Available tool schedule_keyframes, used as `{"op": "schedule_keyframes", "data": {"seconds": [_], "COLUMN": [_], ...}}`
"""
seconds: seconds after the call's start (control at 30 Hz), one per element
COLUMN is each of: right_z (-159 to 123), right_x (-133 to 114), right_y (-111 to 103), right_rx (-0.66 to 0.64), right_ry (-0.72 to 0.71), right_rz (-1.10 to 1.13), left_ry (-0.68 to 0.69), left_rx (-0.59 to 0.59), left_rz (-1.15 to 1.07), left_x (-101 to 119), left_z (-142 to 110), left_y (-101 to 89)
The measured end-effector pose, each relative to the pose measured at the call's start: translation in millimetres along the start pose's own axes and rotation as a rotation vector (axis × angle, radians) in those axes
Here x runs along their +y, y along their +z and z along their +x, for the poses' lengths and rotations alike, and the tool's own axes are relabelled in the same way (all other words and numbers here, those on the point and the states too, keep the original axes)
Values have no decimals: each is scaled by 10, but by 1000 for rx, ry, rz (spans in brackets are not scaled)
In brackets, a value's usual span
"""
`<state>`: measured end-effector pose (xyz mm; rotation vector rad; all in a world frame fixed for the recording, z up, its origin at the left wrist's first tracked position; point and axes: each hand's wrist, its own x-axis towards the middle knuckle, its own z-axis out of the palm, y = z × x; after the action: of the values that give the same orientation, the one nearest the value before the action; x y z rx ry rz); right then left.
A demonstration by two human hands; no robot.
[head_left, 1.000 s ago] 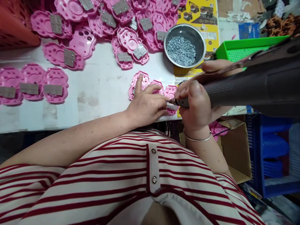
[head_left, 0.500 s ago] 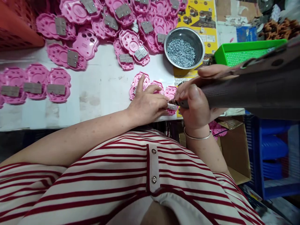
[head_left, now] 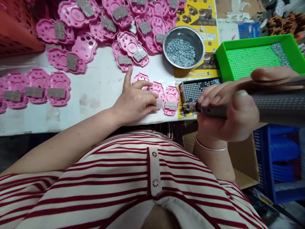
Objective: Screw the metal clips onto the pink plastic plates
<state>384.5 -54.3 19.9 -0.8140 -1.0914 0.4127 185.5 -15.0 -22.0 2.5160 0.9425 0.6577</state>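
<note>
My right hand (head_left: 226, 117) is wrapped round a dark power screwdriver (head_left: 278, 103), whose tip points left, just past the row of pink parts. The bit is near the front corner of a small black perforated screw tray (head_left: 194, 92). My left hand (head_left: 137, 100) has its fingers spread over the row, with the fingertips at a pink plastic housing (head_left: 156, 87) in the middle. To the right of it lies another pink housing (head_left: 171, 97) with a metal plate across its lower half. A third housing (head_left: 140, 77) is partly hidden behind my left fingers.
A steel bowl (head_left: 200, 51) of small screws and a green tray (head_left: 254, 41) stand behind. Pink housings (head_left: 76, 14) are heaped at the back left beside a red basket (head_left: 19, 28). More housings (head_left: 59, 84) line the left. A blue crate (head_left: 260, 159) is below the table.
My right hand has drawn the screwdriver right, off the rightmost housing, uncovering the black tray. My left hand has shifted left, away from that housing.
</note>
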Motion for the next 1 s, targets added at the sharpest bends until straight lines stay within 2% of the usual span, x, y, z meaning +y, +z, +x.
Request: {"op": "schedule_keyframes", "data": {"seconds": [0.07, 0.17, 0.27, 0.4, 0.57, 0.73, 0.8, 0.93, 1.0], "right_z": [-42, -90, -105, -84, -60, -64, -66, -74, -83], "right_x": [46, 108, 128, 114, 138, 194, 213, 216, 207], "right_y": [64, 105, 109, 146, 184, 167, 165, 169, 165], "right_rx": [-8, -80, -70, -84, -79, -141, -141, -112, -145], "right_ry": [-110, -50, 22, -53, -71, 5, 22, 54, 100], "right_rz": [63, 50, 6, -9, 33, 83, 64, -4, -79], "left_ry": [-20, -29, 13, 106, 112, 196, 168, 28, 17], "left_rx": [2, 27, 93, 142, -17, -133, -113, 25, 47], "left_rz": [5, 25, 72, 175, 204, 236, 220, 126, 123], "left_x": [28, 41, 33, 14, -79, -135, -87, 57, 100], "left_z": [1, -11, -34, -63, -22, 93, 109, 78, 62], "left_y": [23, 30, 19, -25, -153, -203, -152, -8, 14]}}
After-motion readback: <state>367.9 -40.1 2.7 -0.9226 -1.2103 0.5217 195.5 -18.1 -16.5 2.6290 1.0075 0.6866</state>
